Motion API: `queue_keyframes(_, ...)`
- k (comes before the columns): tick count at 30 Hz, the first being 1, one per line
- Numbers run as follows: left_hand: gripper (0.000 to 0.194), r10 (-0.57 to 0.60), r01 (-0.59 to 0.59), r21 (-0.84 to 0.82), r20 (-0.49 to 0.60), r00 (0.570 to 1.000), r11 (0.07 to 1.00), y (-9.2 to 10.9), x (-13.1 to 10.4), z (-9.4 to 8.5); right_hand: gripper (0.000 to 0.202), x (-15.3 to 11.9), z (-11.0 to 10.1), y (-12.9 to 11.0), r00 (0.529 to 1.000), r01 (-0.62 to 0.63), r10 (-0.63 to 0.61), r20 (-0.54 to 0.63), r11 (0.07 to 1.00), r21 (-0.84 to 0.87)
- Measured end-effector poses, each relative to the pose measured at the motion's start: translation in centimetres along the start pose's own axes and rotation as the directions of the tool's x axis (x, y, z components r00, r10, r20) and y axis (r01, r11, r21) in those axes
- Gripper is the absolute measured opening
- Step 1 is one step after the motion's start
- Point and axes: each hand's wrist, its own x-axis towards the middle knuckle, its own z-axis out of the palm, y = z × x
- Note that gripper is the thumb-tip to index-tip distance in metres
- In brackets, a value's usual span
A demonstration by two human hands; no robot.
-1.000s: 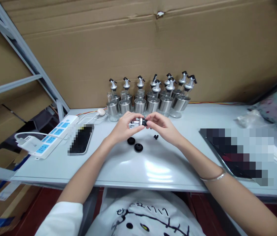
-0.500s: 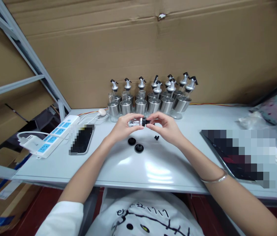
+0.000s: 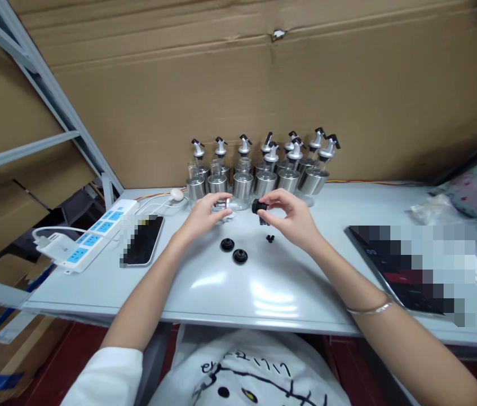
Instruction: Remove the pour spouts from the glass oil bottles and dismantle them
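Observation:
Between the thumb and fingers of my left hand is a silver-white pourer top, partly hidden by the fingers. My right hand pinches a ribbed black stopper a short way to the right, apart from the pourer top. Two round black stopper pieces lie on the table below the hands: a left one and a nearer one. Some tiny black parts sit under my right hand. Just behind the hands stand several glass-and-steel oil bottles, those at the front left without tops.
A white power strip with cables and a phone lie on the left of the table. On the right are a tablet and a crumpled plastic bag. Cardboard closes off the back.
The black stopper and the pourer top, together before, are now apart. My left hand has shifted slightly left with the top; the stopper is in my right hand.

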Motion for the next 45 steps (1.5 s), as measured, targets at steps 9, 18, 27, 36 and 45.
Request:
queue_keyframes(9,0.031,0.163,-0.182,0.251,0.093,0.982,0.951,-2.0,0.0,2.0,0.017,-0.2,0.2,-0.2,0.999,-0.037,0.037,-0.019,0.999,0.006)
queue_keyframes(18,0.035,0.063,-0.093,0.268,0.121,0.991,0.959,-3.9,0.2,3.8,0.016,-0.3,0.2,-1.0,0.996,-0.039,0.040,-0.076,0.999,0.007)
queue_keyframes(27,0.060,0.040,-0.095,0.238,0.224,0.974,0.967,-3.4,-0.2,3.5,0.014,-0.3,0.0,-0.9,0.984,-0.022,0.031,0.174,0.998,-0.054)
queue_keyframes(36,0.039,0.063,-0.140,0.323,0.239,0.969,0.936,-3.8,-0.3,4.3,0.025,-1.2,2.2,0.4,0.850,0.194,-0.084,0.521,0.968,-0.161)
queue_keyframes(45,0.037,0.060,-0.153,0.358,0.259,0.964,0.921,-3.3,-0.4,4.4,0.012,-1.8,3.0,-0.1,0.811,0.030,0.106,0.575,0.974,-0.223)
